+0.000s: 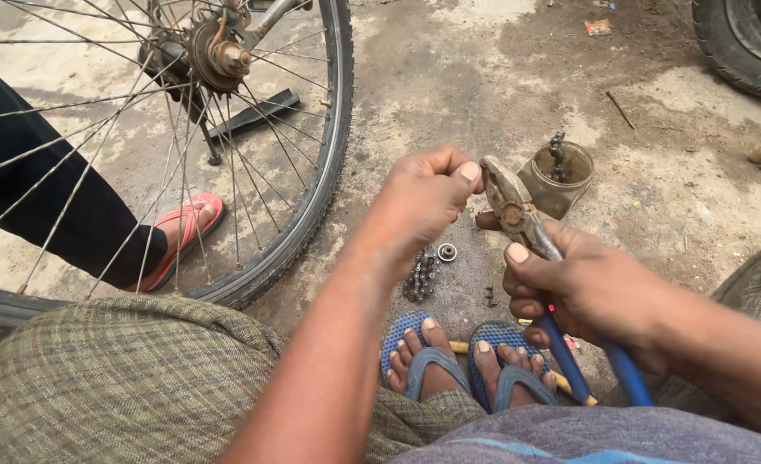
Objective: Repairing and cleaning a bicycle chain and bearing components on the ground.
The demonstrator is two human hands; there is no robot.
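Concrete floor [483,77], stained, outdoors. Right hand [591,288] grip wrapped on blue-handled pliers [518,215]; left hand [427,193] pinches at the pliers' tip. Chain [421,275], bearing [446,252] below grip; jar [556,176] beyond, wheel [226,146] left.

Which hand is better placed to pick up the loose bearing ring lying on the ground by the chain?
Left, probably. The left hand hovers almost directly above the bearing ring and chain, pinching at most something small. The right hand is wrapped around the blue-handled pliers.
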